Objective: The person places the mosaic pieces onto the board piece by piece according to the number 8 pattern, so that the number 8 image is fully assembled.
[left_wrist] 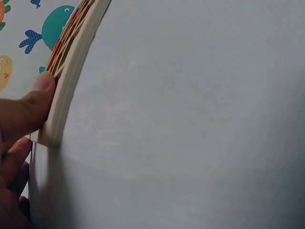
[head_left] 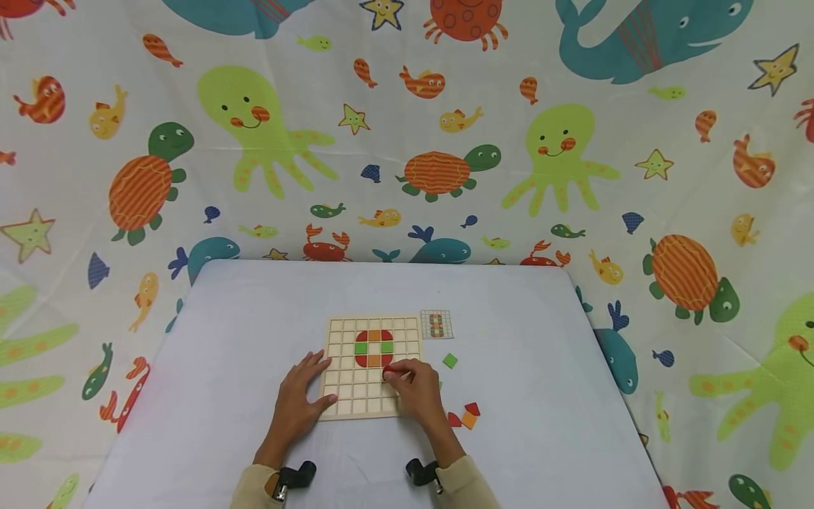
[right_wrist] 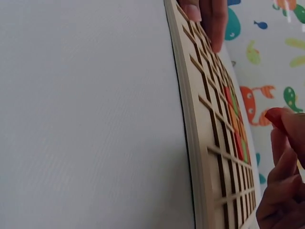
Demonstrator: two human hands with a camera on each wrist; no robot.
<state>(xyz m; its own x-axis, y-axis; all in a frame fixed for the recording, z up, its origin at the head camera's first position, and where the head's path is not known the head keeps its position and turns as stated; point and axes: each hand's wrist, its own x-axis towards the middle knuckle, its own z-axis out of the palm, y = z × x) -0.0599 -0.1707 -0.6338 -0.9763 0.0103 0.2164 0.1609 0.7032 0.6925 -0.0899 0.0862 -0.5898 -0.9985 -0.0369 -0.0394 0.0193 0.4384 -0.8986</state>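
Observation:
A square wooden grid board [head_left: 344, 390] lies on the white table. Tiles in its upper middle form a rounded ring of red corners [head_left: 361, 337], orange tiles [head_left: 374, 360] and green tiles [head_left: 361, 348]. My left hand [head_left: 297, 390] rests at the board's left side, fingers spread; the left wrist view has its thumb [left_wrist: 44, 86] on the board's edge near a corner. Between thumb and fingers, my right hand [head_left: 417, 391] pinches a small red tile [right_wrist: 275, 116] above the board's right part, just below the ring. In the right wrist view that tile is off the board.
A small pattern card [head_left: 437, 325] lies beside the board's upper right corner. Right of the board are a loose green tile [head_left: 450, 360], an orange tile [head_left: 468, 420] and red tiles [head_left: 472, 408]. Behind the table hangs a sea-animal cloth [head_left: 381, 283].

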